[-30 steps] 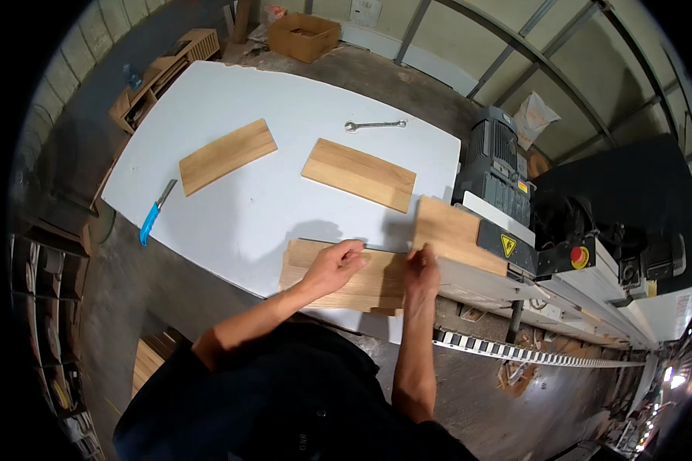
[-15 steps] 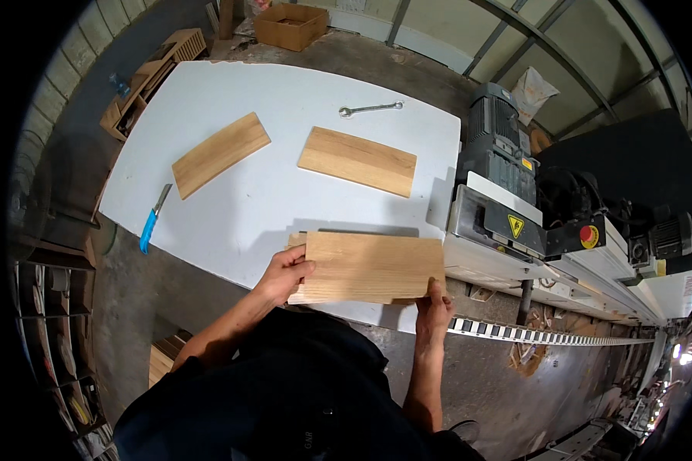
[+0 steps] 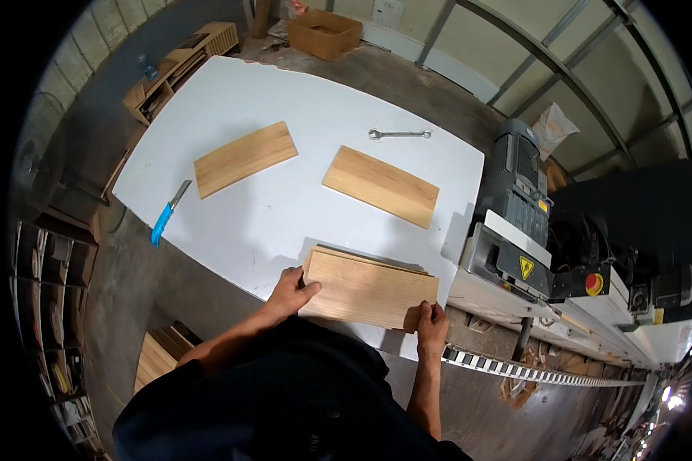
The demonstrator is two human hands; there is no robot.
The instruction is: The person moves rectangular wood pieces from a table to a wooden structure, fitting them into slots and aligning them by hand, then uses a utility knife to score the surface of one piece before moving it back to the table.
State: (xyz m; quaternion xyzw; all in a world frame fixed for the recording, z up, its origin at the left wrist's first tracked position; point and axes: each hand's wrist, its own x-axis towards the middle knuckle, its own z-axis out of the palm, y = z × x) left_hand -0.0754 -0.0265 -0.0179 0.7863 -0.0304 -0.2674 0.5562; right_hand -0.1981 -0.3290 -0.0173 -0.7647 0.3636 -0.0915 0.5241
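Note:
A light wood-grain board (image 3: 373, 292) lies between my hands at the near edge of the white table (image 3: 231, 230). The edge of at least one more board shows beneath it along the far side. My left hand (image 3: 291, 293) is closed on the board's left end, thumb on top. At the near right corner, my right hand (image 3: 432, 323) grips the same board. Farther off on the table rest two similar boards, a tilted left one (image 3: 244, 159) and a right one (image 3: 382, 187).
A blue-handled knife (image 3: 169, 213) lies at the table's left edge, and a wrench (image 3: 400, 134) near the far right. A machine with a grey motor (image 3: 513, 180) and red stop button (image 3: 593, 283) adjoins the right side. A cardboard box (image 3: 324, 34) stands on the floor beyond.
My hands have squared the top board over the one beneath, so its left end no longer sticks out. The whole view has shifted and turned slightly.

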